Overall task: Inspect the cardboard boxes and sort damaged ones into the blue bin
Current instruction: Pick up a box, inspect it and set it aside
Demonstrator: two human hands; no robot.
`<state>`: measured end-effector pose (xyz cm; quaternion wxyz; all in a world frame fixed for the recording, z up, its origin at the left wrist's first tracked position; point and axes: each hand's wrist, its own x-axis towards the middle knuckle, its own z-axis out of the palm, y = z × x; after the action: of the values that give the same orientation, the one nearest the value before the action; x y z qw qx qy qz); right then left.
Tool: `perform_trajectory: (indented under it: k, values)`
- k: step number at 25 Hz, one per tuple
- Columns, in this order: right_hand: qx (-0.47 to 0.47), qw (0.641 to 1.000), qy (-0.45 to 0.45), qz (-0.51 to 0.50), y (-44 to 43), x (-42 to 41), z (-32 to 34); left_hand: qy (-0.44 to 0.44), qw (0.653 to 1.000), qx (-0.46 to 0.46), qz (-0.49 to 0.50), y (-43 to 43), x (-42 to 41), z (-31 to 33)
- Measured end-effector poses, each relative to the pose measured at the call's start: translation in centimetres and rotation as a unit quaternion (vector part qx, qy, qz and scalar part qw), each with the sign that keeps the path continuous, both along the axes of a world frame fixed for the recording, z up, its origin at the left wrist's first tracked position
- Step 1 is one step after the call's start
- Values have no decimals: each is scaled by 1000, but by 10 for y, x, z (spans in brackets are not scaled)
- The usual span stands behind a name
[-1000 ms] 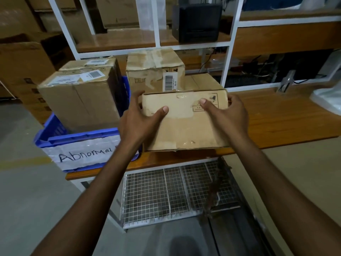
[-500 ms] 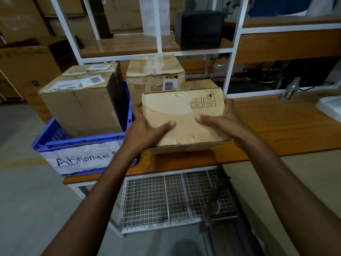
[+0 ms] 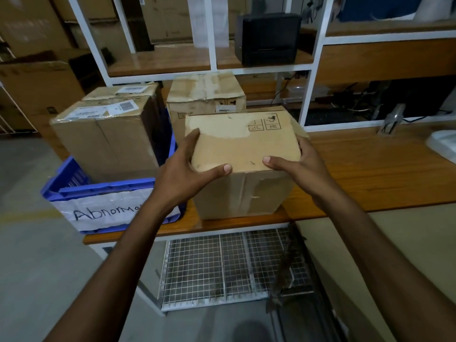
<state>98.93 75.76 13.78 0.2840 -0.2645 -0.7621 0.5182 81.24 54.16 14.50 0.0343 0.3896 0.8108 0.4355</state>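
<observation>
The blue bin (image 3: 98, 191) with its handwritten "Abnormal" label (image 3: 106, 213) sits at the left end of the wooden table (image 3: 370, 169), already holding two taped cartons (image 3: 106, 144). Just right of it, the left hand (image 3: 182, 176) grips the near left corner of the cardboard box (image 3: 244, 154), thumb on top and fingers spread along the side.

A second ago this box was tipped with one broad face toward the camera. It has since been turned, and its base now looks set down at the table's front edge, so a new face is up for checking and inspection seems midway, with no verdict yet.

The tan top carries a paler, scuffed band and printed handling symbols. The front shows a vertical seam and small nicks, and the far right edge looks creased. The right hand (image 3: 301, 169) clasps the right corner, thumb on top.
</observation>
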Motion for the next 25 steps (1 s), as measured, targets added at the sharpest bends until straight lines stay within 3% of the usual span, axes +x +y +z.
perform_trajectory:
  k: [9,15,22,25]
  values:
    - [67,996,-24,47,6,-3,29,50,998,-11,25,-6,-4,25]
    - [147,988,-34,-42,3,-7,25,52,989,14,140,3,-7,24]
    - [133,989,-36,-62,8,-27,11,35,993,21,110,18,-13,9]
    - [114,989,-8,-94,5,-37,3,36,988,54,141,24,-15,3]
